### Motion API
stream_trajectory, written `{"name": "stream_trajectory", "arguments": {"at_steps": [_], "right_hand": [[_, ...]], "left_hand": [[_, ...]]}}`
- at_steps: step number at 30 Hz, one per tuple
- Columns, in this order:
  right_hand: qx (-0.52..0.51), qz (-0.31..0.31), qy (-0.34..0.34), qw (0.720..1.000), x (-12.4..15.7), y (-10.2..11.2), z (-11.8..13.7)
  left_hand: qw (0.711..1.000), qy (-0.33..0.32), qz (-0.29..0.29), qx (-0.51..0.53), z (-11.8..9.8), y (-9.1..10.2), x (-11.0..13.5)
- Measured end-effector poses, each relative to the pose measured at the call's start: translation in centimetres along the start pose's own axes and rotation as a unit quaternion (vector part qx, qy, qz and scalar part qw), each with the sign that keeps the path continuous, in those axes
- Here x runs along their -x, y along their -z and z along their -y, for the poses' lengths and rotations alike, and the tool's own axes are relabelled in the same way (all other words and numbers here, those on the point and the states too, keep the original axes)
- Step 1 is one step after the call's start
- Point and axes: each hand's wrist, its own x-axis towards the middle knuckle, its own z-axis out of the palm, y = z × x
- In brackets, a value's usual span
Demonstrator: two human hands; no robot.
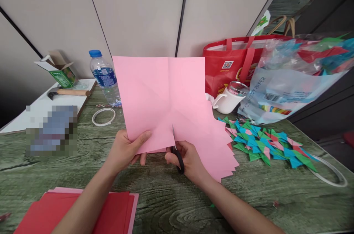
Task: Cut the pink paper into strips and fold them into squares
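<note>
A creased sheet of pink paper is held upright in front of me. My left hand grips its lower left part, thumb on the near face and fingers behind. In my right hand is a pair of scissors with black handles. Their blades meet the sheet's lower edge, where a short cut runs up near the centre crease. Behind and to the right lies a fanned stack of pink paper pieces, partly hidden by the sheet and my right hand.
Red and pink sheets lie under my left forearm. At the right are folded paper pieces, a white mug, a red bag and a plastic bag. A bottle, tape roll and hammer stand or lie left.
</note>
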Motion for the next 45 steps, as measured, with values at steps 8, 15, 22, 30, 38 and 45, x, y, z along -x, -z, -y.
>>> {"name": "stream_trajectory", "arguments": {"at_steps": [8,15,22,30,38,45], "right_hand": [[-0.003,0.004,-0.008,1.000,0.1,-0.2,0.3],[-0.006,-0.006,-0.016,1.000,0.2,-0.3,0.2],[-0.015,-0.005,-0.022,1.000,0.1,-0.1,-0.3],[-0.014,-0.015,-0.036,0.999,0.0,-0.2,-0.5],[-0.007,-0.025,-0.018,0.999,0.1,-0.1,-0.2],[0.004,-0.040,-0.015,0.999,0.0,0.0,-0.8]], "left_hand": [[1.000,0.001,0.000,0.004,0.1,0.0,0.0],[1.000,0.002,0.001,0.002,-0.1,-0.1,0.1],[1.000,0.001,-0.001,0.003,0.1,-0.1,0.0],[1.000,0.003,0.001,0.005,0.2,0.0,-0.1],[1.000,-0.001,-0.002,0.012,0.3,-0.1,-0.1],[0.998,-0.029,0.011,-0.049,-0.2,0.3,-0.3]]}}
